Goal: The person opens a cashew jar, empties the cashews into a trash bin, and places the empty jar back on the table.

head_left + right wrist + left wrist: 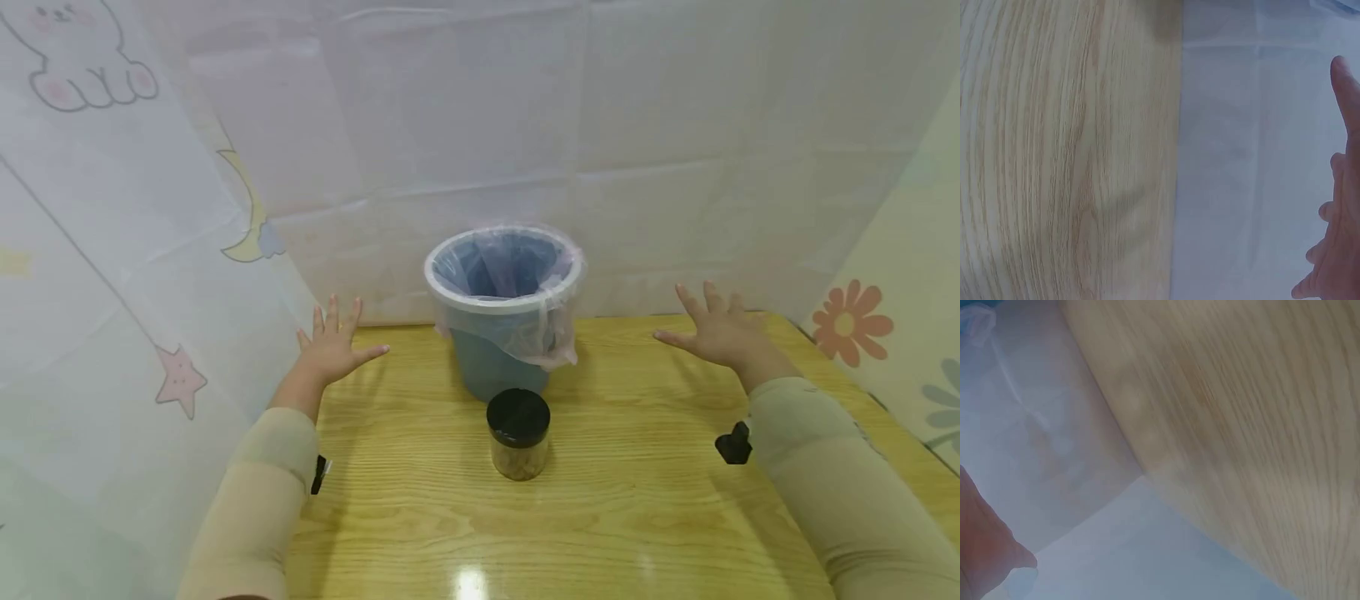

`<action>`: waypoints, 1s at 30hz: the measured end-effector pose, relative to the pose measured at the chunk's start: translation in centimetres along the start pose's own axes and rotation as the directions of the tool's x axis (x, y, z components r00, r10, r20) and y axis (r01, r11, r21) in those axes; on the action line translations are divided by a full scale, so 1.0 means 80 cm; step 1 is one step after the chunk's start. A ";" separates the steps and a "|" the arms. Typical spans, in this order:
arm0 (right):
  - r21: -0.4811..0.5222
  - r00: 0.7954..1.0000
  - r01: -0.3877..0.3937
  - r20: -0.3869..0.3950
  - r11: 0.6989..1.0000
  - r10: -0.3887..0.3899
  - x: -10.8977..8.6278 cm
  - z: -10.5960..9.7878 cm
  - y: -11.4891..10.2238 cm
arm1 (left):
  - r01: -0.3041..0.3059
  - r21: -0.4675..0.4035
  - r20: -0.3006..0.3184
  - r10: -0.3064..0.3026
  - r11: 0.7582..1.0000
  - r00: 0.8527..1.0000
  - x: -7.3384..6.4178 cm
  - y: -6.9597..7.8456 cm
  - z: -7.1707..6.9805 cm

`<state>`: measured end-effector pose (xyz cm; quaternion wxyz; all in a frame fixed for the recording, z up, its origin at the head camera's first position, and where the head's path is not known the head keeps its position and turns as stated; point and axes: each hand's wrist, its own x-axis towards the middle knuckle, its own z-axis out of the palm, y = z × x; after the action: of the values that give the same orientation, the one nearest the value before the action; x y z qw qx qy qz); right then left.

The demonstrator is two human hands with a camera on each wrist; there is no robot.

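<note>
In the head view my left hand (330, 350) is held out at the left with its fingers spread, holding nothing. My right hand (722, 332) is spread the same way at the right, also with nothing in it. Between them, towards the back, stands a blue-grey trash bin (491, 362) with a white rim, lined with a thin pinkish plastic bag (558, 333) folded over the edge. Just in front of the bin is a clear jar (519, 460) with a black lid (518, 417); its light brown contents are hard to make out. Neither hand touches the bin or the jar.
A wood-grain table (420, 517) carries the bin and jar. Pale cloth (465, 108) hangs along its back edge, and printed sheets with a moon (243, 208) and a flower (852, 323) stand at the left and right sides.
</note>
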<state>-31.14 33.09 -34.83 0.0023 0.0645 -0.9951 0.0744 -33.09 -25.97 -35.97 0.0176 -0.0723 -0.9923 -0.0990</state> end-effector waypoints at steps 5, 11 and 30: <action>0.025 1.000 0.019 -0.013 1.000 -0.019 0.001 -0.003 -0.007 | 0.005 -0.068 -0.017 -0.006 0.998 1.000 -0.002 -0.003 0.002; 0.062 0.999 0.032 0.000 0.998 -0.032 -0.001 -0.005 -0.014 | -0.010 -0.115 -0.038 0.006 0.993 0.999 -0.005 -0.003 0.005; 0.321 0.984 0.173 -0.015 0.931 -0.177 -0.013 0.002 -0.047 | -0.106 -0.384 -0.066 0.087 0.917 0.994 -0.021 0.031 0.013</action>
<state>-29.59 29.51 -34.42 -0.0085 0.1530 -0.9600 0.2342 -31.12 -23.57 -36.57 0.0313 -0.1207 -0.9478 -0.2936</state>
